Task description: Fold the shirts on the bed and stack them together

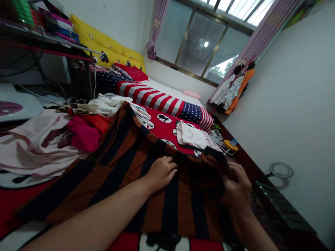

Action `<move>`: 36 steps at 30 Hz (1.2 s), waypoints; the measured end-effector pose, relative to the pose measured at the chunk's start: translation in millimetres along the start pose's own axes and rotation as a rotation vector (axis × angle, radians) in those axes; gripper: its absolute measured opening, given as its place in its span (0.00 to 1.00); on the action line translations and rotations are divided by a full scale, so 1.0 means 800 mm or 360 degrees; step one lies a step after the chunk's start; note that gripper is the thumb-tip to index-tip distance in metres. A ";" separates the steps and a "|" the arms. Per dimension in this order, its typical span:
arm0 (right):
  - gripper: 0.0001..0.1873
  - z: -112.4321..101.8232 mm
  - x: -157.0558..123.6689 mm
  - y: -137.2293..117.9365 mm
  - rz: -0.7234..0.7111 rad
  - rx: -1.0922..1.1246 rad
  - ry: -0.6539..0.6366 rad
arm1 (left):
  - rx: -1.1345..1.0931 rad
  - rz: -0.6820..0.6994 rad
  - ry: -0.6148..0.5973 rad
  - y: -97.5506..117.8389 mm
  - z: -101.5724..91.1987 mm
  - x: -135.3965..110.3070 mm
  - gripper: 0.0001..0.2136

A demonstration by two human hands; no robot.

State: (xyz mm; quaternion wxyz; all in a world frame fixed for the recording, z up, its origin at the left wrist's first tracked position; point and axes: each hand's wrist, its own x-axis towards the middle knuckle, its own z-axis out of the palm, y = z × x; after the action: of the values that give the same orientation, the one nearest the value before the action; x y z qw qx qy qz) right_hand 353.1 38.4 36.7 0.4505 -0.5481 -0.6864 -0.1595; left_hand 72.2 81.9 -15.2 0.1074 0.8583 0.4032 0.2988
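Note:
A brown shirt (154, 209) with wide navy stripes is spread across the red bedding in front of me. My left hand (162, 171) lies on the middle of it, palm down, with the fingers resting on the cloth. At the right end, my right hand (237, 186) is closed around a bunched, raised part of the shirt and slightly blurred by motion. The fabric hides part of those fingers. Beyond the shirt, a folded white garment (192, 134) rests on the red bedding (158, 122).
Loose clothes, among them a pale pink garment (34, 146) and a magenta one (85, 134), are heaped at left. Behind stand a flag-patterned bed (154, 97) and a cluttered desk (52, 42). A dark ledge (243, 157) runs along the right wall.

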 end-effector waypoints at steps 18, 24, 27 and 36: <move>0.13 0.066 -0.068 -0.033 0.0326 0.0007 -0.0307 | 0.0006 0.0148 0.0244 0.010 -0.005 -0.008 0.09; 0.13 0.062 -0.073 -0.016 0.0372 0.0194 -0.0241 | 0.0134 -0.0194 0.0472 -0.007 -0.022 0.009 0.10; 0.13 0.062 -0.072 -0.016 0.0370 0.0206 -0.0197 | 0.0475 -0.0283 0.0368 -0.038 -0.062 0.034 0.15; 0.14 0.061 -0.070 -0.016 0.0407 0.0150 -0.0112 | 0.0998 -0.0214 -0.0366 -0.136 -0.183 0.084 0.22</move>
State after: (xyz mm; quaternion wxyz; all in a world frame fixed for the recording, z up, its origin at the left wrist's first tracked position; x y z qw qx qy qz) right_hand 320.0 34.2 -30.8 0.4681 -0.6146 -0.6331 -0.0491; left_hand -50.4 195.5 84.3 -0.0976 0.8491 0.5163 0.0537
